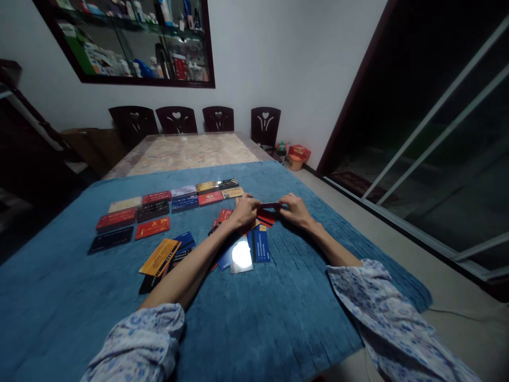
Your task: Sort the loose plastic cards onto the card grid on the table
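I pinch a dark red card between my left hand and right hand, just above the loose card pile; rows of cards lie left on the blue cloth.

Glossy plastic cards lie on a ribbed, matt blue cloth over polished stone tabletop.

Both hands, left and right, pinch red card above blue cloth.
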The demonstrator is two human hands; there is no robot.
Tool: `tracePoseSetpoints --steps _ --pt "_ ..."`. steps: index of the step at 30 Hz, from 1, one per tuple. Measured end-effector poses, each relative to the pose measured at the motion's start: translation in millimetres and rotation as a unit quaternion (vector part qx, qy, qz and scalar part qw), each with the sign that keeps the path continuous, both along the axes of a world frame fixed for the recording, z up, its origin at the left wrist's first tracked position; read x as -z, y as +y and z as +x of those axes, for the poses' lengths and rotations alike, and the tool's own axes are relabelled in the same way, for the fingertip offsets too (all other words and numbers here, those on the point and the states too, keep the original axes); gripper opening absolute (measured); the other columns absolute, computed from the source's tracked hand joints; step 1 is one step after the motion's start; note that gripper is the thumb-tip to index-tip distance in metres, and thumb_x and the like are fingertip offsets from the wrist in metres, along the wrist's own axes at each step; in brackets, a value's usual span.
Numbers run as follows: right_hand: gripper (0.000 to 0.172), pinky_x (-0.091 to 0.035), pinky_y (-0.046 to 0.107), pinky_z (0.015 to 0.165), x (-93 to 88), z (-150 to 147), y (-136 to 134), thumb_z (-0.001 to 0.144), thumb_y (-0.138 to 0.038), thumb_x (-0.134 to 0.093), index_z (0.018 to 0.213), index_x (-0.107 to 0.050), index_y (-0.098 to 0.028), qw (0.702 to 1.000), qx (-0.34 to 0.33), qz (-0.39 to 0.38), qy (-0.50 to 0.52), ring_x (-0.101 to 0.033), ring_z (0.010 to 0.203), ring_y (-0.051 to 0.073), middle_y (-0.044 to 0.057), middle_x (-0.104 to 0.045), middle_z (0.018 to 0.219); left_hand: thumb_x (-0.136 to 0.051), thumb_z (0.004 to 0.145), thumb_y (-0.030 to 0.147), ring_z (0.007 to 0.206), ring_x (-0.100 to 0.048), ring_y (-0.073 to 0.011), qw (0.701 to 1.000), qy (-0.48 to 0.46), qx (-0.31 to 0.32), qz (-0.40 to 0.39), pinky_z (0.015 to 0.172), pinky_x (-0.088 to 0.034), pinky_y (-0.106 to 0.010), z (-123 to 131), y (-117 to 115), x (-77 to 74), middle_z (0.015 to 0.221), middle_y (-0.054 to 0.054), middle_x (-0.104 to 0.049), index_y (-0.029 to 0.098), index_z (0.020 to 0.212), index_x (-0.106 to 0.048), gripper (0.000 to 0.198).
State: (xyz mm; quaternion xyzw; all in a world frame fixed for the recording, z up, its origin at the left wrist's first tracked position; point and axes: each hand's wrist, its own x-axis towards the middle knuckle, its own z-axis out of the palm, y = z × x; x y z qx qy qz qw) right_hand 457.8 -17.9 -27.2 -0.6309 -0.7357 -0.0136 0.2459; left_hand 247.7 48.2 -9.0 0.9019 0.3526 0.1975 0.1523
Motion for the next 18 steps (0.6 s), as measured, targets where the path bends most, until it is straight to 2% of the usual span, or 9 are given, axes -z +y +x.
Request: tracePoseSetpoints --steps 7,12,18 --pt "0.012 -0.042 0.036 0.089 -3.4 -5.9 -0.6 0.082 -0.022 -0.055 0.084 -0.067 -0.022 0.997 -0.02 0.053 0.05 -0.056 0.101 0.024 0.008 -0.071 0.098 -0.051 0.087 0.014 0.119 -0.053 -0.0274 1.0 -0.012 0.004 0.006 0.104 -0.039 -0.049 -0.8 -1.0 -1.8 0.106 -0.011 -0.073 0.019 0.101 -0.077 0.03" --pt "0.016 -0.042 0.036 0.091 -6.8 -11.0 -4.0 0.083 -0.021 -0.051 0.09 -0.065 -0.02 0.995 -0.053 0.049 0.062 -0.059 0.099 0.023 0.008 -0.071 0.1 -0.055 0.087 0.018 0.119 -0.052 -0.0279 1.0 -0.017 -0.004 0.011 0.105 -0.039 -0.05 -0.3 -0.2 -2.8 0.111 -0.01 -0.073 0.02 0.107 -0.076 0.029" --pt "0.022 -0.037 0.04 0.096 -11.8 -15.1 -8.1 0.088 -0.026 -0.05 0.098 -0.068 -0.019 0.999 -0.007 0.05 0.014 -0.056 0.103 0.026 0.011 -0.07 0.102 -0.056 0.084 0.014 0.118 -0.055 -0.0248 0.998 -0.056 0.001 0.023 0.106 -0.04 -0.044 0.4 1.6 -0.3 0.113 -0.009 -0.073 0.018 0.111 -0.074 0.033"
